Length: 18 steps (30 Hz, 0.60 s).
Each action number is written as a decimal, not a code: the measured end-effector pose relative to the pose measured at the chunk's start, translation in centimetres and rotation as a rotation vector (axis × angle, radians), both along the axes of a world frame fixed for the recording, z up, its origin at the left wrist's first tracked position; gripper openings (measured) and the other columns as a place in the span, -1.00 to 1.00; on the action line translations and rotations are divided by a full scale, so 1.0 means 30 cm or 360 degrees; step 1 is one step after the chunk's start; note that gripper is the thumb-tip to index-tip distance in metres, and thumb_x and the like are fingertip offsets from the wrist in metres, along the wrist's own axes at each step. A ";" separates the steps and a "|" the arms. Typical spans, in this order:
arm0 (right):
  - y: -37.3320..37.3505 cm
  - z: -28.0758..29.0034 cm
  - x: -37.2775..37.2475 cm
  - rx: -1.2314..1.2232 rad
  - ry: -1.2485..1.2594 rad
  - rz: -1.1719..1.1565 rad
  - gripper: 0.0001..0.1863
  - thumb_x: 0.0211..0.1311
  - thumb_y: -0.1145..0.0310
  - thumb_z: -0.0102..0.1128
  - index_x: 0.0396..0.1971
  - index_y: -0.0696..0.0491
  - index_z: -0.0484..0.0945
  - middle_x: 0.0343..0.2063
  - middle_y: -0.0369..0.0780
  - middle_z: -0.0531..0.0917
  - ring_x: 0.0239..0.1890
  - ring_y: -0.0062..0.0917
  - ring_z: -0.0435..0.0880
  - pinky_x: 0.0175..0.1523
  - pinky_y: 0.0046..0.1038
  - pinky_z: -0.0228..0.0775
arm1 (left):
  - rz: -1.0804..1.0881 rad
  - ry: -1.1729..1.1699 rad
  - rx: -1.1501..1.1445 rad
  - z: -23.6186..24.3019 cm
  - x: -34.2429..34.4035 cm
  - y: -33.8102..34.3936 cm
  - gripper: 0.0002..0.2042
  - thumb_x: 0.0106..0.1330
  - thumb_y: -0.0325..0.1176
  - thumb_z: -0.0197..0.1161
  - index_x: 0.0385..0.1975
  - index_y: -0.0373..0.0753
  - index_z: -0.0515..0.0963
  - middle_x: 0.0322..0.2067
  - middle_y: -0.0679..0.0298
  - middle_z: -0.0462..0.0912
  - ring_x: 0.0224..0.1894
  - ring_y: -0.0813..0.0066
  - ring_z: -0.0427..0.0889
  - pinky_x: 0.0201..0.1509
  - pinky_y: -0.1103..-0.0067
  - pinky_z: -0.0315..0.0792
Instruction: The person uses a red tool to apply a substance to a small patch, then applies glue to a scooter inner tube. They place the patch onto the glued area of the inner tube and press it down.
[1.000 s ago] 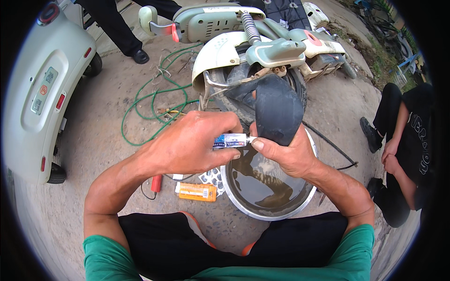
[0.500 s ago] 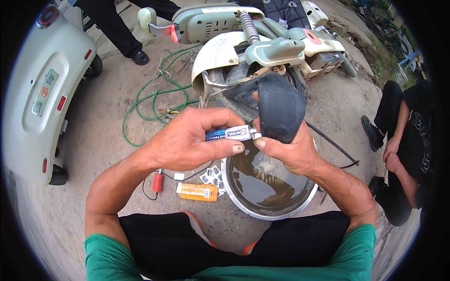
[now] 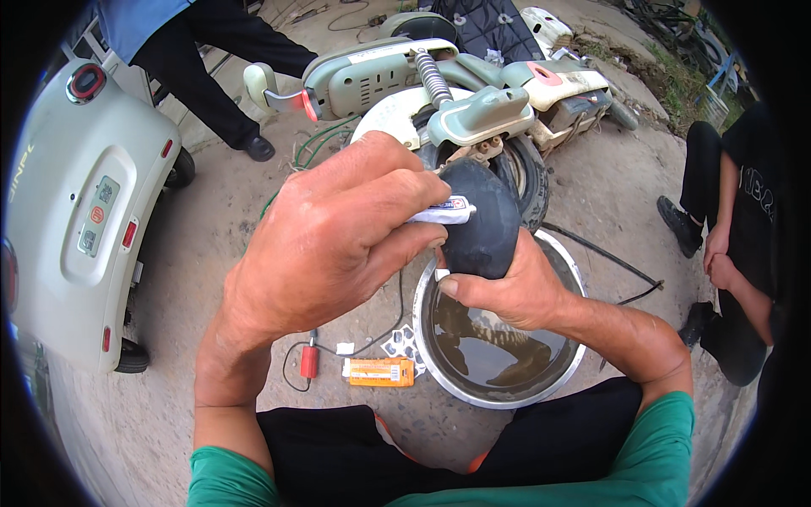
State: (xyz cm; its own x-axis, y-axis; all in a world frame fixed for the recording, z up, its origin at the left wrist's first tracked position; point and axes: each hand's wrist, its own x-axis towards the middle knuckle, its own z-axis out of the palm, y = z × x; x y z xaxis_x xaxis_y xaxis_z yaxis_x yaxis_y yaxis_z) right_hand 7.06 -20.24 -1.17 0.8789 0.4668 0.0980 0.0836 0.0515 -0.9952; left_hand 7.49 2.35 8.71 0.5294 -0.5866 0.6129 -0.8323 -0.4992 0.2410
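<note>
My left hand pinches a small white and blue glue tube. The glue tube's nozzle points right and seems to touch the black rubber inner tube. Gripped from below and the right, a bulging part of that inner tube is in my right hand, thumb in front and the other fingers hidden behind it. A small white cap shows at the tip of my right thumb. Below the hands stands a metal basin of murky water.
Ahead, a pale green scooter lies on its side, its wheel near my hands. An orange box, a patch sheet and a red-handled tool lie left of the basin. A white vehicle stands left; a person sits right.
My left hand has risen and tilted, bringing the glue tube's nozzle onto the inner tube. The white cap, earlier by the nozzle, is now apart from it at my right thumb.
</note>
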 end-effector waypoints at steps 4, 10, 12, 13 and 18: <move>-0.013 0.017 -0.007 -0.0056 0.0009 0.0023 -0.68 0.14 0.35 0.49 -0.15 0.15 0.65 -0.29 -0.31 0.70 -0.23 -0.64 0.65 -0.07 -0.46 0.55 | -0.0042 0.0072 0.0020 0.002 0.000 -0.010 -0.69 0.06 -0.58 0.54 -0.15 -0.28 0.73 -0.25 0.14 0.73 -0.27 0.18 0.75 -0.22 0.43 0.62; -0.018 0.003 -0.008 -0.0098 -0.0023 0.0055 -0.66 0.14 0.34 0.48 -0.13 0.15 0.64 -0.27 -0.29 0.69 -0.22 -0.61 0.66 -0.06 -0.43 0.56 | -0.0084 0.0139 0.0119 0.022 -0.008 -0.007 -0.70 0.06 -0.58 0.54 -0.17 -0.29 0.73 -0.28 0.11 0.74 -0.24 0.14 0.77 -0.21 0.40 0.65; -0.019 0.003 -0.008 -0.0118 -0.0030 0.0064 -0.65 0.14 0.33 0.48 -0.12 0.15 0.64 -0.26 -0.29 0.68 -0.21 -0.60 0.66 -0.05 -0.43 0.56 | -0.0081 0.0148 0.0151 0.023 -0.009 -0.009 -0.71 0.07 -0.57 0.54 -0.17 -0.29 0.73 -0.28 0.11 0.75 -0.25 0.14 0.78 -0.22 0.39 0.65; -0.021 0.006 -0.007 -0.0134 -0.0029 0.0074 -0.65 0.14 0.33 0.48 -0.12 0.15 0.64 -0.26 -0.28 0.68 -0.21 -0.60 0.66 -0.05 -0.42 0.56 | -0.0072 0.0146 0.0166 0.025 -0.010 -0.009 -0.71 0.07 -0.56 0.54 -0.18 -0.29 0.73 -0.29 0.12 0.75 -0.26 0.14 0.78 -0.23 0.39 0.66; -0.023 0.005 -0.007 -0.0142 -0.0024 0.0092 -0.65 0.14 0.32 0.48 -0.13 0.14 0.64 -0.28 -0.28 0.68 -0.22 -0.60 0.66 -0.06 -0.42 0.56 | -0.0052 0.0094 0.0215 0.025 -0.008 -0.008 -0.72 0.07 -0.54 0.55 -0.18 -0.28 0.74 -0.30 0.13 0.75 -0.30 0.15 0.78 -0.27 0.40 0.65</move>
State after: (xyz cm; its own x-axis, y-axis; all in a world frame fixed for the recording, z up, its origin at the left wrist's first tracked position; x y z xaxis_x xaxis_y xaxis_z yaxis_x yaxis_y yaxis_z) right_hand 6.85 -20.92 -1.00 0.8489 0.5243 0.0664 0.0977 -0.0322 -0.9947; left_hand 7.25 2.12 9.44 0.5413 -0.6793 0.4955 -0.8351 -0.5033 0.2222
